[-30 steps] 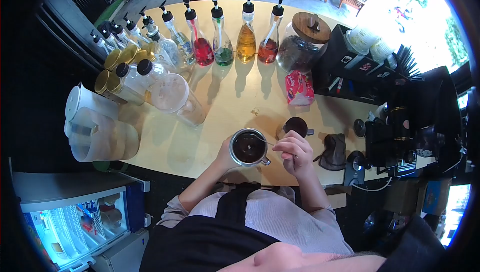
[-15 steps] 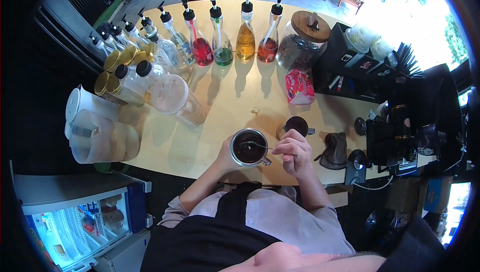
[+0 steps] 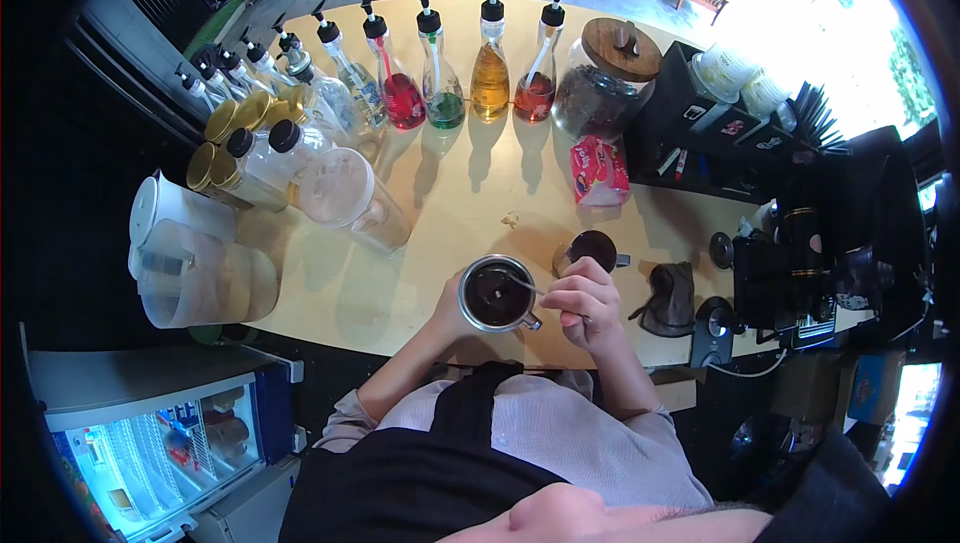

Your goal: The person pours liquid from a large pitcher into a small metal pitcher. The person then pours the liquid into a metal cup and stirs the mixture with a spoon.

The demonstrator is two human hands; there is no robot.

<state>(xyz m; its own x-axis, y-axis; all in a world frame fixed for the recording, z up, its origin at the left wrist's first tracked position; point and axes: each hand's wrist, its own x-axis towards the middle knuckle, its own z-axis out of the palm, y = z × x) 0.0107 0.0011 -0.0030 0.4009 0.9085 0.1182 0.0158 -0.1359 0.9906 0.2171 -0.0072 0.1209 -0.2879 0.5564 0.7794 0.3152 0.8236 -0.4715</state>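
A metal cup [image 3: 498, 293] full of dark liquid stands near the table's front edge, its handle pointing to the lower right. My left hand [image 3: 452, 313] is wrapped round the cup's left side, most of its fingers hidden behind it. Between the closed fingers of my right hand [image 3: 588, 305] is a thin metal spoon [image 3: 527, 285]; its lower end dips into the liquid and cannot be seen. Just beyond my right hand sits a second cup [image 3: 592, 251] with a dark top and a side handle, partly covered by my fingers.
Several pump bottles [image 3: 490, 78] of coloured liquid line the table's far edge. A lidded glass jar [image 3: 605, 93] and a pink packet [image 3: 600, 173] stand at the back right. Plastic pitchers [image 3: 205, 283] and a clear jar [image 3: 352, 201] are left; a dark cloth strainer [image 3: 666, 301] lies right.
The spoon has shifted within the liquid, its bowl no longer showing at the surface. My right hand has moved only slightly; my left hand still holds the cup in place.
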